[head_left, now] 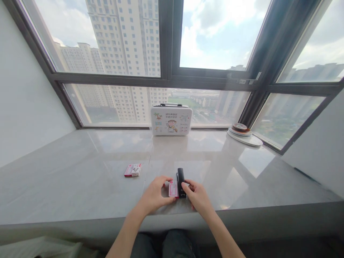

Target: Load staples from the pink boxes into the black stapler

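One small flat box (132,170) lies to the left of both hands and a bit farther away, white and pinkish red, with a dark picture on its right part and print too tiny to read. Next comes the left hand (153,193), which is gripping a pink-edged box (173,188), with one fingertip at its far end and one at its near end. That box is between the two hands, and it is longer from near to far than from side to side. Its top is white with a pinkish red frame and a little red mark at the far end, but I cannot read the words. Straight ahead, well past both hands, a white case (171,121) stands by the window, with a black handle, a palm tree, a cartoon figure and two blurry lines of Chinese writing. Just beside the pink-edged box, on its right, is a black stapler (181,182), long and thin. It points away from the person, toward the window, with its far end leaning a tiny bit left. The right hand (199,197) holds the stapler, thumb on top, other fingers at its right side. Far past the right hand, off to the right, sits a pile of round plates (243,134), white below and orange-brown near the top.
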### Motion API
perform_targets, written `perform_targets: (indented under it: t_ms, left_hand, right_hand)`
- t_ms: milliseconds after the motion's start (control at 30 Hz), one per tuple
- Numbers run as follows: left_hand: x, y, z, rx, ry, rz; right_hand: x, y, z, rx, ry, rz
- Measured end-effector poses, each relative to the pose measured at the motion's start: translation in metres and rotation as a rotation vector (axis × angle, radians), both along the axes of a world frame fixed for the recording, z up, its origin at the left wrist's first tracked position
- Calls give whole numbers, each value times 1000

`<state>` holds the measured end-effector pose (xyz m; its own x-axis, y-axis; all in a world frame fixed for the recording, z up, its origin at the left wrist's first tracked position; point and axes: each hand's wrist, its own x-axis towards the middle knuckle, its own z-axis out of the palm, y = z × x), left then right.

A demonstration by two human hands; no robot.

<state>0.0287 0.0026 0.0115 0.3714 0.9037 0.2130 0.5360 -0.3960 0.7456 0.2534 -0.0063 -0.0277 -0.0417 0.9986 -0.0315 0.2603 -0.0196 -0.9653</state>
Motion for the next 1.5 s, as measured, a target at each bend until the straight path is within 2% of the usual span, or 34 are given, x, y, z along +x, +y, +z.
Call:
perform_targets:
  t_ms: [367, 667, 767, 867, 900, 967, 1067, 1100, 1133, 1200, 1300, 1400, 1500]
  left_hand:
    - [8, 4, -10, 6, -5, 1]
    - [8, 8, -19, 72, 24, -8]
    - [10, 5, -19, 84, 16, -17]
    - [5, 2, -17, 98, -43, -1]
    - [-2, 2, -16, 111, -66, 44]
    - [-28, 7, -18, 164, -81, 233]
    - [-88, 28, -25, 299, 27, 723]
    - [-110, 37, -28, 312, 102, 846]
    - [-129, 46, -32, 302, 177, 898]
    - [-160, 60, -38, 262, 309, 803]
    - [-182, 67, -48, 224, 429, 550]
    - [-187, 52, -57, 233, 409, 467]
    - [-188, 22, -65, 196, 328, 441]
  right_hand:
    - [2, -1, -1, 15, -13, 32]
    - [3, -2, 3, 24, -28, 49]
    - [3, -2, 5, 4, -13, 20]
    - [4, -5, 9, -26, 80, -73]
    - [5, -7, 10, -34, 112, -106]
    - [7, -11, 11, -42, 145, -148]
    - [10, -17, 12, -28, 130, -157]
    - [11, -18, 13, -23, 121, -155]
    - [11, -20, 13, -20, 111, -152]
    - [11, -20, 13, -13, 89, -146]
    - [11, -18, 12, -8, 57, -133]
    - [12, -16, 10, -17, 29, -118]
    - [13, -15, 8, -26, -3, -95]
